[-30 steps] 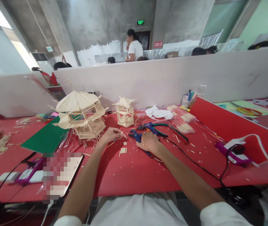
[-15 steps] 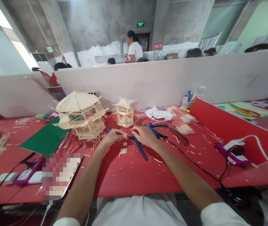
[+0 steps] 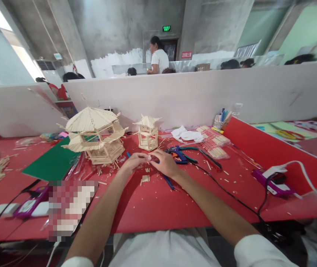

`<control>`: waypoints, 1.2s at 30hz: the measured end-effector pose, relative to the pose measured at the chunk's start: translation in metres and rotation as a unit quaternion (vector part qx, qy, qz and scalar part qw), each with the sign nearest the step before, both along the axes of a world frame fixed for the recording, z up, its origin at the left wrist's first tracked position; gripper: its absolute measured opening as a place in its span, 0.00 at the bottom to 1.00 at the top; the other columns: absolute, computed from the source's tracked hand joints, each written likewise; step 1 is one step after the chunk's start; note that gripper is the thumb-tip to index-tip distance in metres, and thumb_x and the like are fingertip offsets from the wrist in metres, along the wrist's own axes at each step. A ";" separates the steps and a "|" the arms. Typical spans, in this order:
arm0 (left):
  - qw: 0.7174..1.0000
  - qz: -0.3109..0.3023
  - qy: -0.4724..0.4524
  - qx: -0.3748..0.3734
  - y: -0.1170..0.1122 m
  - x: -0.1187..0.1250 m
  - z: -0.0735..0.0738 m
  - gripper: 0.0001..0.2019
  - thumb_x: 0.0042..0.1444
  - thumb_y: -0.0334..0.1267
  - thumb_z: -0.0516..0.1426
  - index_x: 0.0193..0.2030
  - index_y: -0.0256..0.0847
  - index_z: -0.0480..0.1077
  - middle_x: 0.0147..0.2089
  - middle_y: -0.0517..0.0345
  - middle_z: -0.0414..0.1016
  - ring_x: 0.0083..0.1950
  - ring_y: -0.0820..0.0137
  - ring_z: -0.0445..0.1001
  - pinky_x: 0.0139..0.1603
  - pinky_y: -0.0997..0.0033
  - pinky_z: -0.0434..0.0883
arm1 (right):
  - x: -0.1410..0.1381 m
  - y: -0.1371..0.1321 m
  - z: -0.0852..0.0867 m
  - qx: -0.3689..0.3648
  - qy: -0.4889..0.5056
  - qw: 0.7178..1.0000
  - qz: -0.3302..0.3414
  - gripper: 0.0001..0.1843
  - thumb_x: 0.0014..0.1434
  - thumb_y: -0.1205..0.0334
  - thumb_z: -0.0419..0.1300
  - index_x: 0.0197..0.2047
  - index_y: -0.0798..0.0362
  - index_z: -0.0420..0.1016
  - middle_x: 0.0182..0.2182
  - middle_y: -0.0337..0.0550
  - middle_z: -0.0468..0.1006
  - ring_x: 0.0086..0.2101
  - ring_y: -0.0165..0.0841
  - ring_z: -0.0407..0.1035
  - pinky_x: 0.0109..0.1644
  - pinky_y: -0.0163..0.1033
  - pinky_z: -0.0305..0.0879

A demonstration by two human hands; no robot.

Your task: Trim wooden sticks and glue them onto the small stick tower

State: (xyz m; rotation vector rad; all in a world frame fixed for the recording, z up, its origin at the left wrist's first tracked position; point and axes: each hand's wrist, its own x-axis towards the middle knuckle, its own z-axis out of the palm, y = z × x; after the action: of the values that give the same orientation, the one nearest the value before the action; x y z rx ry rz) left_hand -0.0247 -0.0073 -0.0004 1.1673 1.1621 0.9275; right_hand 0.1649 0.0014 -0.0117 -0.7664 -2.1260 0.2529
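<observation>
My left hand (image 3: 134, 161) and my right hand (image 3: 166, 163) meet fingertip to fingertip just above the red table (image 3: 158, 207). The left hand's fingers pinch a short wooden stick (image 3: 148, 158). The right hand's fingers are curled closed against that same spot; what they grip is hidden. Blue-handled pliers (image 3: 169, 182) lie on the table under the right wrist. A small row of cut stick pieces (image 3: 145, 178) lies just below the hands. A small stick pavilion (image 3: 148, 135) stands right behind the hands.
A large stick pagoda (image 3: 95, 133) stands at left beside a green mat (image 3: 51, 164). A blue tool (image 3: 179, 152), a bag of sticks (image 3: 215, 141), a white cloth (image 3: 187, 134) and a pen cup (image 3: 220, 119) lie at back right. Purple glue guns (image 3: 275, 183) (image 3: 30, 206) with cords flank me.
My right hand has left the blue pliers on the table and moved left to meet the left hand's fingertips. The left hand stayed almost in place with its stick.
</observation>
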 end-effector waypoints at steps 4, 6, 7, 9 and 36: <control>1.000 0.004 -0.021 0.005 -0.004 0.007 0.008 0.17 0.31 0.43 0.73 0.27 0.35 0.76 0.23 0.63 0.69 0.22 0.82 0.61 0.24 0.78 0.55 | -0.001 0.001 -0.002 0.037 -0.002 0.999 -0.015 0.12 0.61 0.65 0.59 0.48 0.51 0.76 0.42 0.46 0.77 0.43 0.36 0.72 0.48 0.39 0.67; 1.000 0.008 -0.023 0.006 -0.005 0.008 0.008 0.18 0.31 0.43 0.73 0.27 0.35 0.76 0.22 0.64 0.68 0.22 0.82 0.60 0.24 0.78 0.55 | 0.000 0.002 -0.003 0.051 -0.001 0.999 -0.011 0.11 0.61 0.65 0.59 0.47 0.51 0.76 0.41 0.45 0.78 0.42 0.35 0.72 0.47 0.39 0.67; 1.000 0.008 -0.022 0.006 -0.005 0.008 0.008 0.18 0.31 0.43 0.73 0.27 0.35 0.76 0.22 0.64 0.68 0.22 0.82 0.60 0.24 0.78 0.55 | 0.000 0.002 -0.002 0.055 0.004 0.998 -0.008 0.11 0.61 0.65 0.59 0.46 0.51 0.76 0.41 0.45 0.78 0.42 0.35 0.72 0.47 0.38 0.67; 1.000 0.004 -0.019 0.010 -0.005 0.008 0.008 0.19 0.31 0.44 0.73 0.28 0.35 0.76 0.23 0.64 0.68 0.21 0.82 0.59 0.23 0.78 0.54 | 0.001 0.003 -0.002 0.053 0.018 0.998 -0.001 0.11 0.61 0.65 0.59 0.46 0.51 0.76 0.40 0.45 0.78 0.42 0.35 0.72 0.47 0.38 0.67; 0.990 -0.023 0.013 0.142 0.000 0.002 0.008 0.23 0.41 0.43 0.69 0.44 0.35 0.73 0.31 0.59 0.73 0.32 0.75 0.70 0.38 0.74 0.66 | 0.002 0.001 0.000 -0.002 0.043 0.999 0.017 0.10 0.63 0.58 0.59 0.45 0.50 0.77 0.41 0.45 0.76 0.41 0.34 0.71 0.48 0.38 0.66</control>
State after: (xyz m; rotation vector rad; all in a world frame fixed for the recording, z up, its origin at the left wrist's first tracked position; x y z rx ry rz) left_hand -0.0228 -0.0075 0.0076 1.4321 1.0417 1.0695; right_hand 0.1673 0.0025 -0.0121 -0.7106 -2.0592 0.3038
